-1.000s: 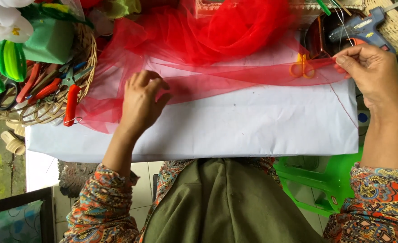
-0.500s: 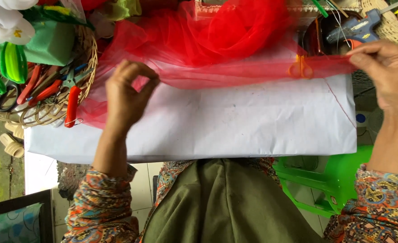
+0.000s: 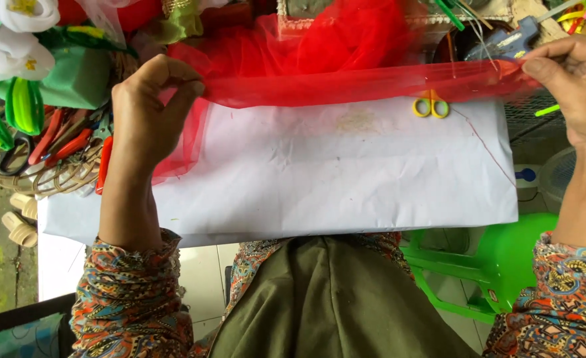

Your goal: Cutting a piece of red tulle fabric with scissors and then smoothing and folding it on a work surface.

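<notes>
1. Left hand [image 3: 148, 109] pinched shut on the near edge of a red tulle netting [image 3: 346, 83], thumb and fingertips [image 3: 185, 85] clamped over the fabric.
2. Right hand [image 3: 574, 83] closed on the opposite end of the same tulle, thumb pressed down against the curled fingers [image 3: 551, 50].
3. Tulle stretched taut as a folded band from one set of fingers to the other, raised just above a white paper-covered board [image 3: 346, 172]; loose netting bunched in a heap beyond the band.
4. Spare fold of tulle hung down just below the left fingertips, draped onto the paper.
5. Yellow-handled scissors [image 3: 430, 106] lay on the paper just under the band, nearer the right fingers than the left.
6. Blue glue gun [image 3: 505, 43] rested just beyond the right fingertips.
7. Wicker basket [image 3: 54, 176] of red-handled tools sat just outside the left hand, with green bands [image 3: 8, 109] and white artificial flowers [image 3: 8, 26] farther out.
</notes>
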